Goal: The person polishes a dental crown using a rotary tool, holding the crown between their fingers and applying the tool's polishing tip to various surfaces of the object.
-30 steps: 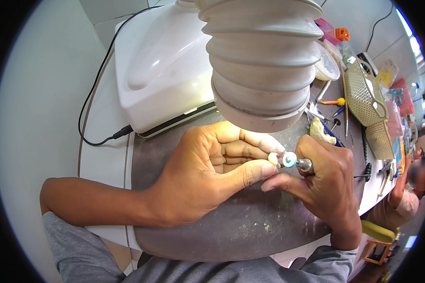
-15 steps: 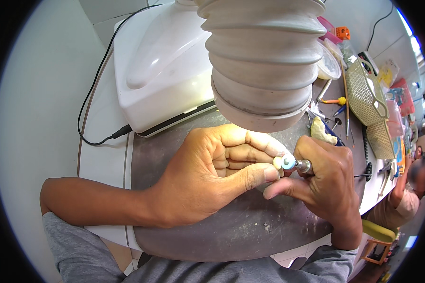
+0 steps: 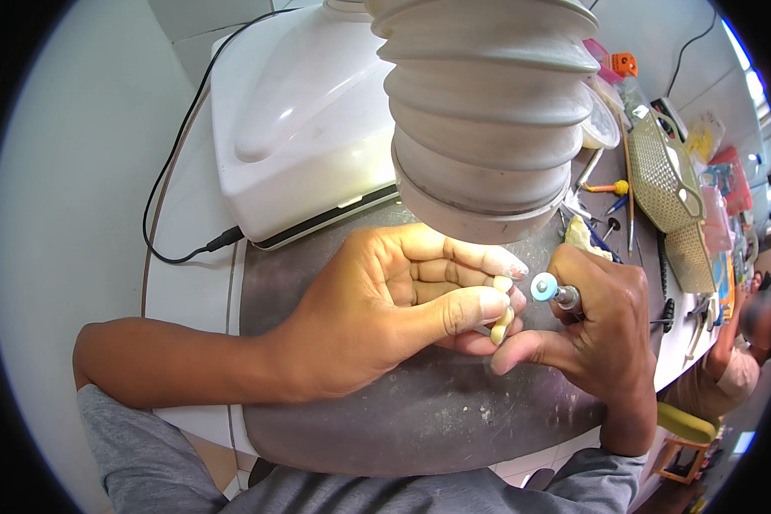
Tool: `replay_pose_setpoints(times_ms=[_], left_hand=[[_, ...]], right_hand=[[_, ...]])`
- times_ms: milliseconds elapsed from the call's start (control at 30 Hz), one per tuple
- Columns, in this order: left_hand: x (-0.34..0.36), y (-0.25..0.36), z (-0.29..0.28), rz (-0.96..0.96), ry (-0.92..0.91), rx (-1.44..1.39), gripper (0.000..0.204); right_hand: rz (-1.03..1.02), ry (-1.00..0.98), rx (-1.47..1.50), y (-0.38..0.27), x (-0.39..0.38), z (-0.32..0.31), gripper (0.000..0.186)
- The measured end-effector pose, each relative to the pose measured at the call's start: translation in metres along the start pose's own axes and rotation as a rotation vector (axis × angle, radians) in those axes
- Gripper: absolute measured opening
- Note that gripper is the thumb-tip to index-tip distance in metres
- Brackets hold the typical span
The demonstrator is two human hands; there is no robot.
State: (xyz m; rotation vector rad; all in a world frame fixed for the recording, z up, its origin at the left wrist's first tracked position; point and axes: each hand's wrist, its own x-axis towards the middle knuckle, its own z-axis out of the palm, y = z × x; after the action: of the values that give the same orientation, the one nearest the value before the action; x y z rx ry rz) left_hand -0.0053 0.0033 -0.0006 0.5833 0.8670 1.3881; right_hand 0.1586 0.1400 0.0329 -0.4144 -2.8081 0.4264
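Cream-yellow, tooth-like small piece with a knobbly, elongated shape is in the left hand, above the dark grey, dusty surface. The left grip is pinching it between thumb and fingers; the thumb covers its middle part. The right hand has its grip closed around a silver metal rotary handpiece, tipped with a pale blue round wheel. Its thumb reaches near the lower end of the piece; whether it touches, I cannot tell.

Compared with half a second ago, when the wheel overlaps the piece in view, now a clear gap is between them, and more of the piece's length shows. For the work, I judge this means a short break in contact.

Around, a white ribbed plastic hose hangs just beyond the hands and hides part of the surface. A white glossy plastic machine stands at left. At right are an irregular cream lump and a beige perforated plastic basket.
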Motion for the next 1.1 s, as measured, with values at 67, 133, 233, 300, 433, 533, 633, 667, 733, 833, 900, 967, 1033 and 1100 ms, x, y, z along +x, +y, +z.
replay_pose_setpoints(times_ms=[67, 133, 233, 300, 433, 533, 633, 667, 733, 833, 900, 967, 1033, 1100], left_hand=[[0.0023, -0.0017, -0.0033, -0.019, -0.014, 0.024, 0.028], [0.0008, -0.0007, -0.0019, -0.039, -0.014, -0.013, 0.027], [0.0003, -0.0033, -0.0031, -0.046, -0.028, -0.039, 0.027], [-0.0002, -0.0042, -0.0044, -0.051, -0.034, -0.038, 0.026], [0.0000, -0.0039, -0.0042, -0.060, -0.038, -0.030, 0.026], [0.0000, -0.0034, -0.0040, -0.061, -0.042, -0.038, 0.026], [0.0001, -0.0033, -0.0041, -0.065, -0.036, -0.027, 0.025], [0.0002, -0.0035, -0.0042, -0.066, -0.032, -0.020, 0.025], [0.0008, -0.0056, -0.0054, -0.048, -0.042, -0.016, 0.024], [0.0002, -0.0046, -0.0047, -0.054, -0.041, -0.029, 0.023], [-0.0003, -0.0035, -0.0039, -0.061, -0.039, -0.042, 0.023], [-0.0003, -0.0031, -0.0036, -0.061, -0.041, -0.054, 0.023], [-0.0006, -0.0032, -0.0039, -0.065, -0.040, -0.051, 0.022], [-0.0003, -0.0044, -0.0045, -0.053, -0.046, -0.044, 0.022]], right_hand=[[0.006, 0.008, -0.004, 0.0021, -0.0006, 0.0011, 0.071], [0.004, 0.018, -0.011, 0.0013, -0.0001, 0.0012, 0.072], [-0.009, 0.033, -0.004, 0.0019, -0.0002, 0.0037, 0.072], [-0.003, 0.019, -0.001, 0.0018, -0.0004, 0.0043, 0.072], [0.017, -0.019, -0.012, 0.0011, -0.0005, 0.0025, 0.072], [0.015, -0.031, -0.012, 0.0010, -0.0003, 0.0024, 0.071], [0.011, -0.028, -0.012, 0.0000, 0.0000, 0.0031, 0.070], [0.010, -0.023, -0.013, -0.0004, -0.0001, 0.0033, 0.070], [-0.001, -0.033, -0.024, -0.0012, -0.0009, 0.0039, 0.069], [-0.001, -0.015, -0.020, -0.0009, -0.0011, 0.0044, 0.069], [-0.017, -0.019, -0.023, -0.0001, 0.0000, 0.0029, 0.068], [-0.054, -0.050, -0.039, 0.0006, 0.0020, -0.0013, 0.065], [-0.016, -0.038, -0.034, -0.0008, 0.0006, 0.0013, 0.068], [-0.002, -0.031, -0.030, -0.0015, -0.0001, 0.0029, 0.070]])
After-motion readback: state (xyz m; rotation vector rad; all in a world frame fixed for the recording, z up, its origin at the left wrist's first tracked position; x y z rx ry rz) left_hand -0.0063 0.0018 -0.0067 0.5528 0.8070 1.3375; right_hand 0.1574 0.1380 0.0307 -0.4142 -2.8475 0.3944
